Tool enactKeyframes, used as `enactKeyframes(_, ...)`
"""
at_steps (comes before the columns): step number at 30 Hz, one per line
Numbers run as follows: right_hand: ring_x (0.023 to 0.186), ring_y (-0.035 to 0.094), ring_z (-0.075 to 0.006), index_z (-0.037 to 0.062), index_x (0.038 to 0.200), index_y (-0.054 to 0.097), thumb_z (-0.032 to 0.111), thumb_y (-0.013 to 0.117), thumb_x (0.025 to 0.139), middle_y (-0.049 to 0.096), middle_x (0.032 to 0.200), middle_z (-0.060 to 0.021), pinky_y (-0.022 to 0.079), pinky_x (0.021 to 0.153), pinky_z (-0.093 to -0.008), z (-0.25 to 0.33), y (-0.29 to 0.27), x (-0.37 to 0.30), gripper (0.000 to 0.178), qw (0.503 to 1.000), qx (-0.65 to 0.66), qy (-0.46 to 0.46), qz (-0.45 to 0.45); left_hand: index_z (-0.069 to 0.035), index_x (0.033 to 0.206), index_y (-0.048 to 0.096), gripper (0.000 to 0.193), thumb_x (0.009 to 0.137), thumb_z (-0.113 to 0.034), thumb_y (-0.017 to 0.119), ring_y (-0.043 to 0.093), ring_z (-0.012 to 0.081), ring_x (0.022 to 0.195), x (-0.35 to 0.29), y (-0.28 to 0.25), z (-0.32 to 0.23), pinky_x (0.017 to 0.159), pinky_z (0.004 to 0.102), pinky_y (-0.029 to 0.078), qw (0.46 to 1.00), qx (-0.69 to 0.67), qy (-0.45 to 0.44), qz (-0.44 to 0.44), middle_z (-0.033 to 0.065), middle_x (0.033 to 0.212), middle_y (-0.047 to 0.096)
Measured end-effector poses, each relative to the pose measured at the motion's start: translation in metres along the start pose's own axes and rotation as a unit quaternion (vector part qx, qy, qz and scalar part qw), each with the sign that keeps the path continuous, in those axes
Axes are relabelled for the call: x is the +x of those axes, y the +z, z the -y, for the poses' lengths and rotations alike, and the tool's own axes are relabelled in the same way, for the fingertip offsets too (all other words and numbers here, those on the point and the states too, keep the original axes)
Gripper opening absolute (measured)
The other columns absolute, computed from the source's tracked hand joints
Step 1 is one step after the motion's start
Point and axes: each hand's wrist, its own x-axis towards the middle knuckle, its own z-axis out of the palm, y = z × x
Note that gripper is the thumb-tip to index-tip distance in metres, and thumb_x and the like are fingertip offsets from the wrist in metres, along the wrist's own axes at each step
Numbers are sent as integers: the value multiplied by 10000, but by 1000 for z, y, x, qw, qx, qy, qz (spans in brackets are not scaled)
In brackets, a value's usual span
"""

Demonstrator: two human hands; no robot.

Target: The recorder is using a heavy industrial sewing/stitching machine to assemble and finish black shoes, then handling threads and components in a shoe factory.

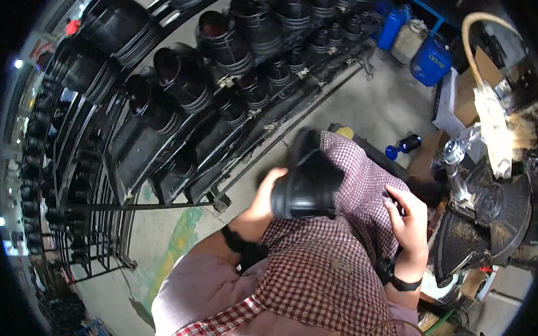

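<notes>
The left hand [265, 198] has its grip clamped on a black boot [309, 192], held in front of the person's checked apron [331, 261]; the boot's far end is blurred. To the right, the right hand [409, 222] is loosely curled near the apron, its thumb and fingers apart. Left and far, a rack [138, 169] carries rows of black boots [183, 74]. Blue containers [431, 61] stand far right.

a head-worn fisheye looks down from near above left hand [265, 199] and right hand [412, 221]
</notes>
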Motion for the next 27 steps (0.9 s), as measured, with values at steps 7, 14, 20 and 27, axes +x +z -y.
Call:
enactKeyframes(7, 756, 638, -242, 37, 1081, 652, 81, 703, 795, 675, 928, -127, 494, 674, -300, -1, 29, -13, 294, 998, -43, 36, 25, -27, 1241, 525, 575, 843, -442, 535, 580, 307, 1076, -92, -111, -85, 931, 488, 484, 846, 12, 435, -310, 156, 1185, 600)
enactKeyframes(14, 753, 637, -269, 41, 1089, 643, 54, 705, 777, 661, 906, -136, 496, 665, -329, 33, 38, 23, 318, 999, -28, 12, 18, 8, 1451, 123, 862, 853, -426, 567, 457, 468, 1195, -87, -180, -148, 884, 478, 547, 830, -391, 366, -157, 302, 1485, 113)
enactKeyframes(20, 904, 664, -297, 0, 1079, 644, 20, 686, 775, 674, 982, -173, 507, 821, -340, 4, 44, 18, 308, 994, -80, 55, 41, -21, 1310, 426, 495, 884, -270, 474, 558, 368, 1033, -38, -203, -132, 815, 389, 577, 761, -255, 532, -269, 272, 1348, 403)
enactKeyframes(27, 876, 644, -281, 16, 1083, 636, 115, 751, 686, 661, 936, -159, 499, 798, -344, 5, 52, 42, 425, 998, -16, 37, 44, -61, 1182, 551, 459, 813, -303, 677, 611, 356, 989, 48, -52, -183, 862, 436, 483, 269, 768, 314, -490, 213, 1124, 608)
